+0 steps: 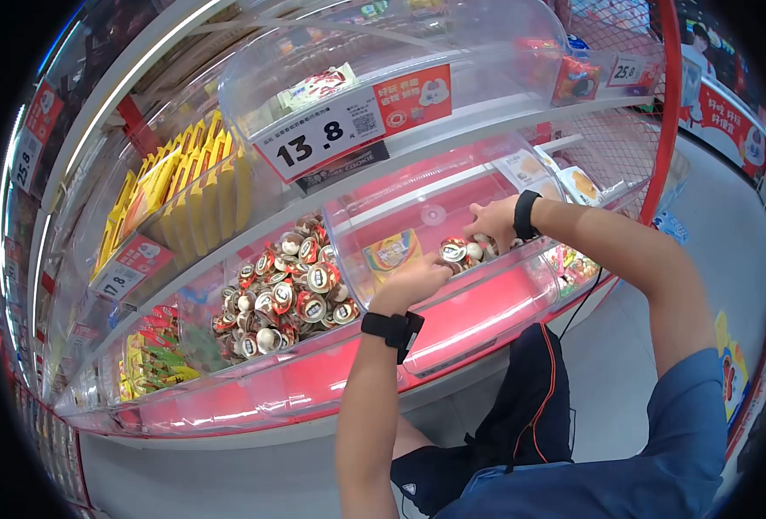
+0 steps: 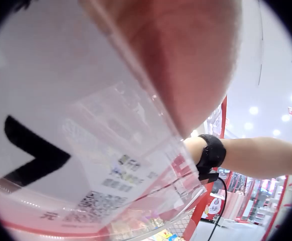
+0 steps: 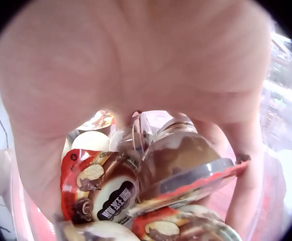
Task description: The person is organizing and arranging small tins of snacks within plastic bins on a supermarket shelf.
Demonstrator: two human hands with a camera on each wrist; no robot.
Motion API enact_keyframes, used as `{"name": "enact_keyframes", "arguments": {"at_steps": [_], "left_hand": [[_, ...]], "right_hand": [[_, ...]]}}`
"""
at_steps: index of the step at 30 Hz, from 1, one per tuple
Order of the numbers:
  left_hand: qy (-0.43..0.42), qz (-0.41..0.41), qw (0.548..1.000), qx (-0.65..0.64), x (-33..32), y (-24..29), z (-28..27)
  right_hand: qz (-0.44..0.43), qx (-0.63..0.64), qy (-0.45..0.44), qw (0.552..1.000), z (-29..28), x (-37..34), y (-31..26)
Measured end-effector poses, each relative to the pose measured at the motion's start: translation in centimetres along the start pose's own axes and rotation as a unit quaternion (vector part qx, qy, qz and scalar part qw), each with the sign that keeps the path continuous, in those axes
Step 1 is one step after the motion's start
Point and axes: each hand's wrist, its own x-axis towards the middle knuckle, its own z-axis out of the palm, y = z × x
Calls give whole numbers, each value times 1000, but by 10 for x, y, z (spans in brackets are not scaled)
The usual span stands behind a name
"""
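Note:
Chocolate biscuit snack cups with red-and-brown lids lie in a small group in a clear-walled bin. My right hand reaches down over them from the right. In the right wrist view its fingers curl round several of these cups, their lids facing different ways below the palm. At the left side of the group is my left hand, its fingertips right at a cup. Only a blurred part of the left hand shows in the left wrist view, beside a price card; its fingers are hidden there.
A heap of the same cups fills the neighbouring bin on the left, behind a clear divider. A yellow printed card lies in the bin by the left hand. Yellow packets and a 13.8 price sign are on the shelf above.

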Motion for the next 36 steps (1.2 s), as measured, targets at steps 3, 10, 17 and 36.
{"name": "enact_keyframes", "arguments": {"at_steps": [3, 10, 17, 36], "left_hand": [[-27, -29, 999, 24, 6, -3, -4], [-20, -28, 999, -9, 21, -13, 7], [-5, 97, 990, -98, -9, 1, -5], [200, 148, 968, -30, 41, -22, 39]], "right_hand": [[-14, -29, 11, 999, -2, 6, -6], [-68, -38, 61, 995, -12, 3, -8], [-143, 49, 260, 954, -54, -26, -42], [-264, -34, 361, 894, -138, 94, -202]]}}
